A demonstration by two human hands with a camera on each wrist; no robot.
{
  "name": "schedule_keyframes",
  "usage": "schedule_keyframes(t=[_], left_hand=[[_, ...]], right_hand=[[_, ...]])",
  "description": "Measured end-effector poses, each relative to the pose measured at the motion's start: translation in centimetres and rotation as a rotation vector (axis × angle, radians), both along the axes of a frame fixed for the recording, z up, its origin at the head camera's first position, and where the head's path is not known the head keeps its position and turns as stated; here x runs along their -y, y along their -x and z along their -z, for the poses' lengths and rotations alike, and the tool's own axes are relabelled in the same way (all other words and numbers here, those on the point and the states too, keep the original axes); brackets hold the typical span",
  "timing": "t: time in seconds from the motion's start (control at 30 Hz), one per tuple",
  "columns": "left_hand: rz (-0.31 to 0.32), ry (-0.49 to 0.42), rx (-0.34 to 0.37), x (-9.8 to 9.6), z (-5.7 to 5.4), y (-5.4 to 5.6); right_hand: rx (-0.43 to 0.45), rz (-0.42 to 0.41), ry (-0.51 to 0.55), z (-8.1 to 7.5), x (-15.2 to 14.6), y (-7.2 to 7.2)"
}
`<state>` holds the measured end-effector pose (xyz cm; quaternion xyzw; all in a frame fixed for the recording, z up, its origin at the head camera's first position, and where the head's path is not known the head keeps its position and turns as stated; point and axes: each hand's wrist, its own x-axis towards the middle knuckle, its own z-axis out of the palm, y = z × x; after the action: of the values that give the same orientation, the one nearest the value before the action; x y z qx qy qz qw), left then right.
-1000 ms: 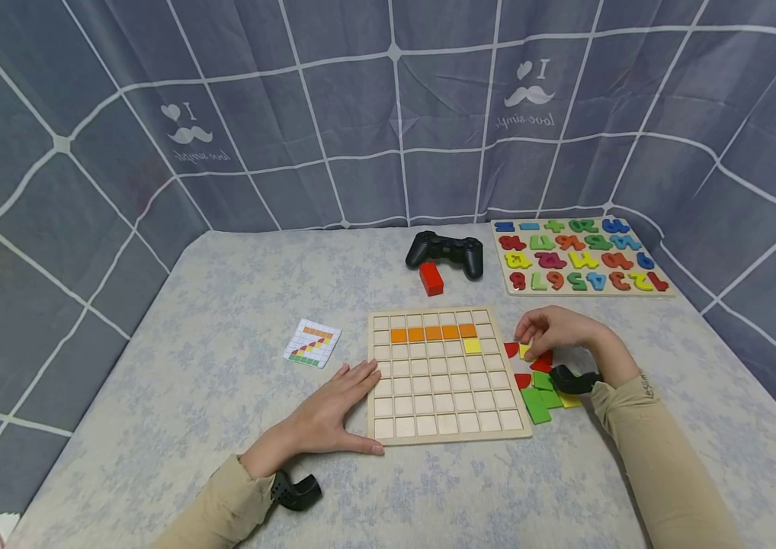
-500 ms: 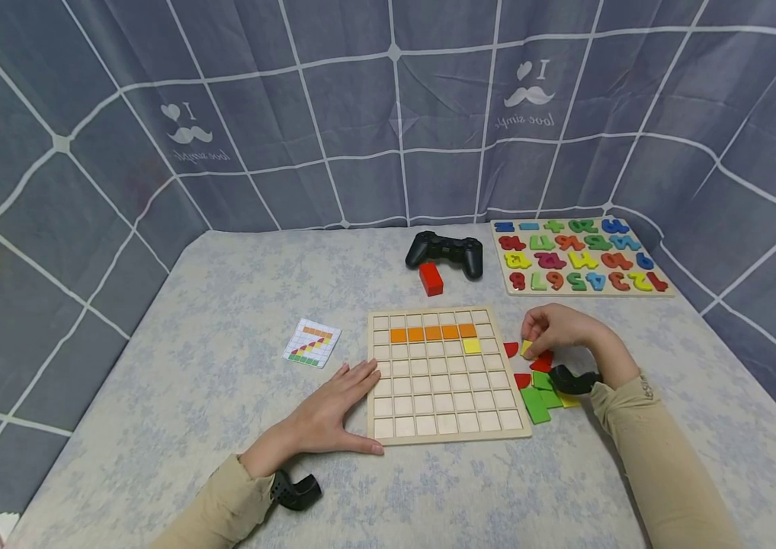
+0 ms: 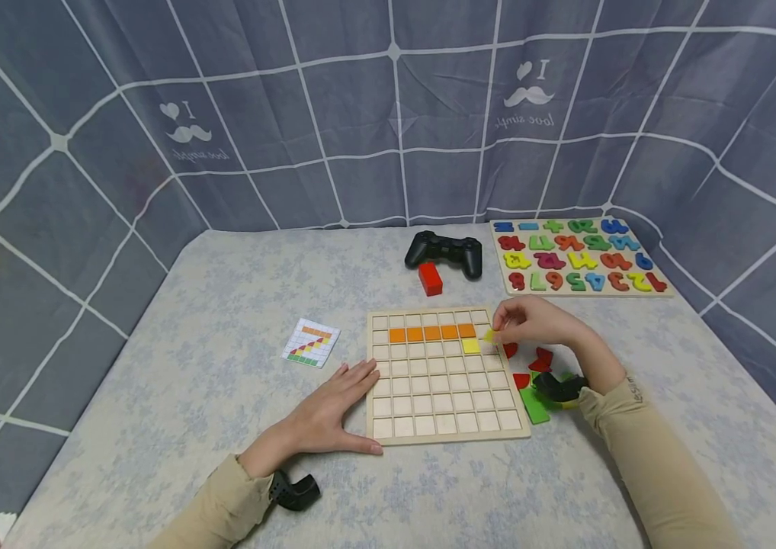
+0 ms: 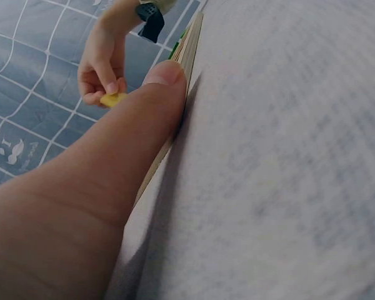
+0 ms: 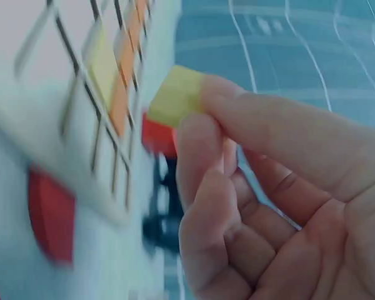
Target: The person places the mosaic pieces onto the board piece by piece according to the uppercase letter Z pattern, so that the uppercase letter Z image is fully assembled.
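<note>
My right hand [image 3: 535,320] pinches a small yellow tile [image 5: 177,95] between thumb and forefinger, over the right edge of the wooden grid board [image 3: 422,387]. A row of orange tiles [image 3: 432,333] lies in the board's upper cells. Below the row's right end, one yellow square [image 3: 471,346] sits in a cell. With fingers extended, my left hand [image 3: 326,412] rests along the board's left side; the thumb touches its near-left corner. In the left wrist view the thumb [image 4: 165,75] presses at the board's edge and hides much of it.
Red pieces [image 3: 541,359] and green tiles [image 3: 534,406] lie right of the board, partly under my right wrist. A pattern card [image 3: 312,343] lies to the left. Behind stand a black game controller [image 3: 444,253], a red block [image 3: 431,279] and a number puzzle board [image 3: 525,293].
The right hand has lifted the yellow tile from among the loose pieces and carried it left to the board's right edge. The left hand has stayed in place.
</note>
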<state>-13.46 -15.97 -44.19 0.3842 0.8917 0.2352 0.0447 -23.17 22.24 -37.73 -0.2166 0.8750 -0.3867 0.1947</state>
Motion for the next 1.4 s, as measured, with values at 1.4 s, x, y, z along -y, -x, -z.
schedule_keyframes(t=[1.4], left_hand=[[0.004,-0.01,-0.003,0.0,0.2,0.1]], right_hand=[[-0.014,-0.114,-0.073,0.7,1.4,-1.3]])
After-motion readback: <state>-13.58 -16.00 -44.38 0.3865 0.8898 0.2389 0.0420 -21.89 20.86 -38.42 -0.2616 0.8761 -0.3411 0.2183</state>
